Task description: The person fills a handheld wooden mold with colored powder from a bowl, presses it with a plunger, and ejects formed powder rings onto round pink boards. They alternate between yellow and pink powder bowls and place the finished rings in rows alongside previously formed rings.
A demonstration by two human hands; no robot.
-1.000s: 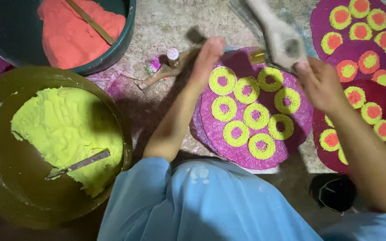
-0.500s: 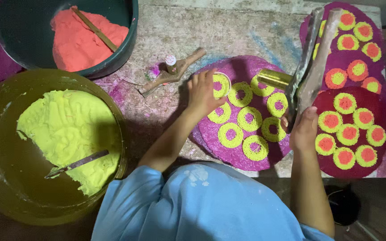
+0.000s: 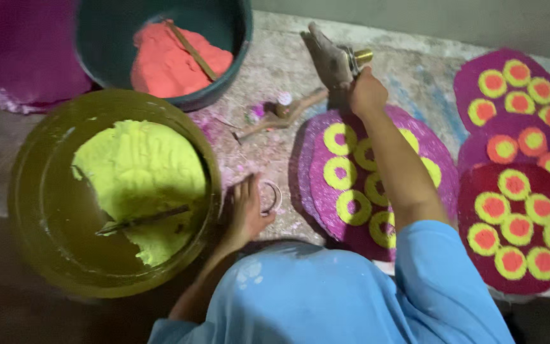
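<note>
Both hands busy: left hand (image 3: 246,213) fingers metal ring (image 3: 272,196); right hand (image 3: 365,89) grips half-hidden tool (image 3: 333,60).

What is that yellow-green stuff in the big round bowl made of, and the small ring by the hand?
The yellow-green heap looks like soft, matte, damp powder or paste: it holds scraped ridges. The small ring beside the left hand seems thin metal, pale and faintly shiny, though it is too small to be certain.

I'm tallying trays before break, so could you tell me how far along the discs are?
The magenta discs at right have yellow rings with orange centres. The middle disc has rings only. The right hand holds a metal-tipped tool; the left hand touches a small ring.
</note>
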